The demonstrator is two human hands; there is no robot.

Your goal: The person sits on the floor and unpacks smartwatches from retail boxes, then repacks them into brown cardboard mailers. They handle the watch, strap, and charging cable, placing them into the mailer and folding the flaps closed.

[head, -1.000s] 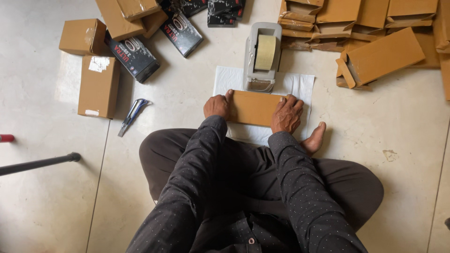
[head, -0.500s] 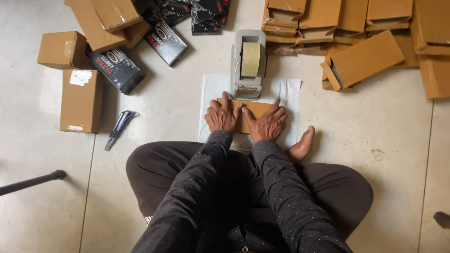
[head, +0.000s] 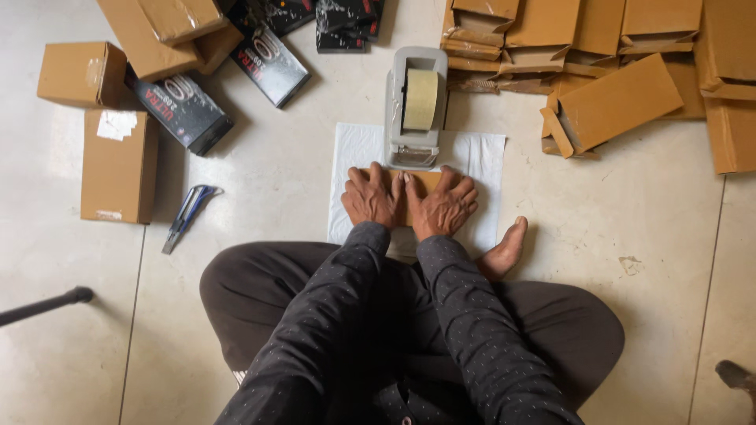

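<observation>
Landmark: grey desktop tape dispenser (head: 415,110) loaded with a roll of pale tan tape, standing on the floor at the far edge of a white rectangular sheet (head: 484,157).

Small flat brown cardboard box (head: 421,182): lies on the white sheet just in front of the dispenser, mostly covered by both hands.

Left hand (head: 373,197): palm down, fingers spread flat on the left part of the box; pressing, not gripping.

Right hand (head: 442,206): palm down, fingers spread flat on the right part of the box, touching the left hand at the thumbs; likewise pressing without a closed grasp.

Bare foot (head: 504,248): in front and to the right of the dispenser, at the right edge of the sheet.

Blue-handled utility knife (head: 186,214): on the floor, well to the left of the dispenser and nearer the person.

Black printed cartons (head: 185,110): to the left and behind the dispenser, mixed with closed brown cardboard boxes (head: 118,164).

Stack of flattened brown cardboard sleeves (head: 614,102): to the right and behind the dispenser.

Dark trousers and dark speckled sleeves (head: 465,315): person seated cross-legged on the pale tiled floor (head: 646,236).
</observation>
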